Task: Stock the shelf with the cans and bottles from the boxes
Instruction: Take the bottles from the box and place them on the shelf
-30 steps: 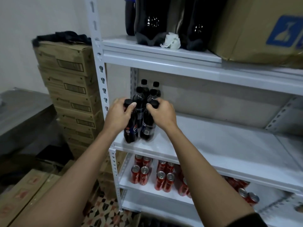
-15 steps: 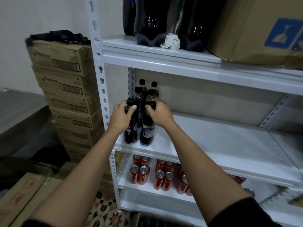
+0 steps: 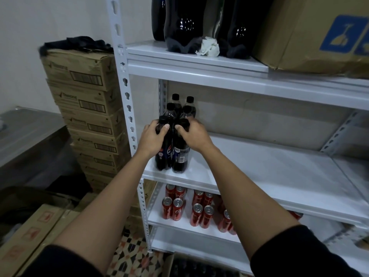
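Centre frame, white metal shelf [image 3: 259, 172]: left hand [image 3: 150, 139], right hand [image 3: 194, 136] each clamped on dark plastic cola bottles [image 3: 172, 154]; six placed, most of tier unfilled.

Dim, cool indoor light is filling the scene, falling from above and in front. The white metal shelving unit [image 3: 279, 168] is catching most of it and reading pale grey-blue. Small glints are showing on the large dark plastic bottles [image 3: 185, 25] up top. The lower left corner, around the brown cardboard boxes [image 3: 30, 234] on the floor, is sinking into murky shadow. Wide-angle distortion is bowing the shelf uprights and stretching the forearms near the bottom edge. Fine detail is looking soft and slightly noisy.
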